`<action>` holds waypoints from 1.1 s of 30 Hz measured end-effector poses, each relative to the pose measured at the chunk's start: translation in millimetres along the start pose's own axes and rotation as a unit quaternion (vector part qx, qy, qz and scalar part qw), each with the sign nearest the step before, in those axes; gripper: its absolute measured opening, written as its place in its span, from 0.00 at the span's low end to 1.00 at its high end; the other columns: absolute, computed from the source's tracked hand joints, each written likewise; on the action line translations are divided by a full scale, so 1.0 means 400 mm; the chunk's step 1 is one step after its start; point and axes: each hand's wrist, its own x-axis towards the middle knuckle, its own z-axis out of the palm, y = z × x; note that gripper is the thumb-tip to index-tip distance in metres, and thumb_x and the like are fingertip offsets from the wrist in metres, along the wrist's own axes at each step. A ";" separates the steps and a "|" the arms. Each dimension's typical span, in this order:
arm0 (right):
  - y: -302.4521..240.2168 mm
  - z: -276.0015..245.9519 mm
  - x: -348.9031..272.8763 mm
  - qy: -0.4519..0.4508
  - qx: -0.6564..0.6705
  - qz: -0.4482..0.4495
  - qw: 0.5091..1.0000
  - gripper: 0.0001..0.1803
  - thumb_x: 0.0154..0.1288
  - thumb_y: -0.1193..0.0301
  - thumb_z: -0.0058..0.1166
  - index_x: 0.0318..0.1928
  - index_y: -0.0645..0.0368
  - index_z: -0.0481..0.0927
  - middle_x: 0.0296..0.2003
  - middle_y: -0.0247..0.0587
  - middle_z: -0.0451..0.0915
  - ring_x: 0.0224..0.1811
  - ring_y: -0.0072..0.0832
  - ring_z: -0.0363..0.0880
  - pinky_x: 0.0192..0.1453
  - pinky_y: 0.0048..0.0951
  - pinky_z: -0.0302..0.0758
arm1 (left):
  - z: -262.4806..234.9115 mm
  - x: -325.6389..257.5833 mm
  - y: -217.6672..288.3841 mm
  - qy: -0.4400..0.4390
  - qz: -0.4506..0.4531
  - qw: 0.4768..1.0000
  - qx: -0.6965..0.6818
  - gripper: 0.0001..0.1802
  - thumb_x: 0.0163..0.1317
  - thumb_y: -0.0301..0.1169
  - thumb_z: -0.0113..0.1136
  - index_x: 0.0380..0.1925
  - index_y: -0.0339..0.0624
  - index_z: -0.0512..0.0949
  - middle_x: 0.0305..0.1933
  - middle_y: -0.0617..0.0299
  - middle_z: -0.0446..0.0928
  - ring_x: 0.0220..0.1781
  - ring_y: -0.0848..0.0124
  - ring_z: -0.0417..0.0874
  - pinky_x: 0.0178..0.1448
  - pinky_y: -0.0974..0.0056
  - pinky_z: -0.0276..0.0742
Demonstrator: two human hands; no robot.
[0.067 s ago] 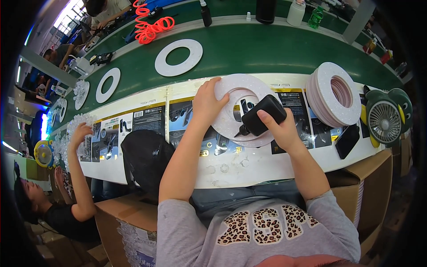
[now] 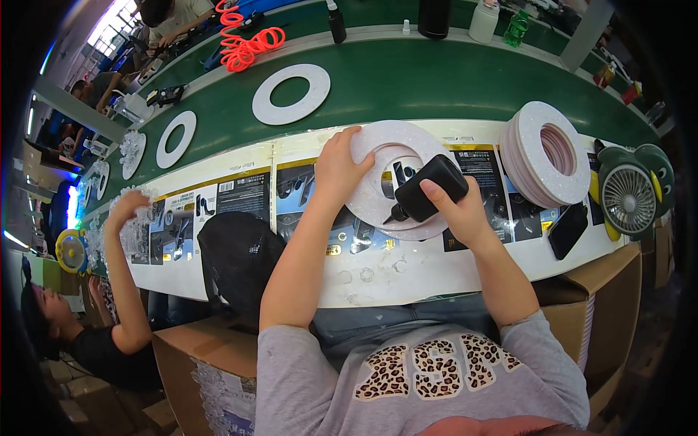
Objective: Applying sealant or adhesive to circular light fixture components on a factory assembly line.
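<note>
My left hand (image 2: 340, 166) grips the left edge of a white foam ring (image 2: 385, 145) that lies on the printed sheets at the bench edge. My right hand (image 2: 454, 211) holds a black squeeze bottle (image 2: 427, 189), tipped so its nozzle points down-left onto the ring's lower inner rim. A stack of white and pink foam rings (image 2: 547, 152) stands just to the right of both hands.
Two more white rings (image 2: 292, 93) (image 2: 177, 138) lie on the green conveyor belt (image 2: 436, 80). A green desk fan (image 2: 631, 192) and a black phone (image 2: 567, 229) sit at right. A co-worker's arm (image 2: 123, 254) reaches up at left. An orange coiled hose (image 2: 247, 40) lies far back. Cardboard boxes (image 2: 196, 356) stand below.
</note>
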 end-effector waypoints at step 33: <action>0.008 -0.116 0.055 0.155 -0.009 -0.005 0.988 0.22 0.65 0.55 0.62 0.37 0.65 0.83 0.30 0.33 0.82 0.35 0.18 0.76 0.43 0.23 0.71 | -0.005 0.002 0.004 -0.010 -0.007 1.000 0.008 0.30 0.52 0.38 0.69 0.55 0.41 0.74 0.53 0.50 0.79 0.55 0.53 0.79 0.58 0.54 0.75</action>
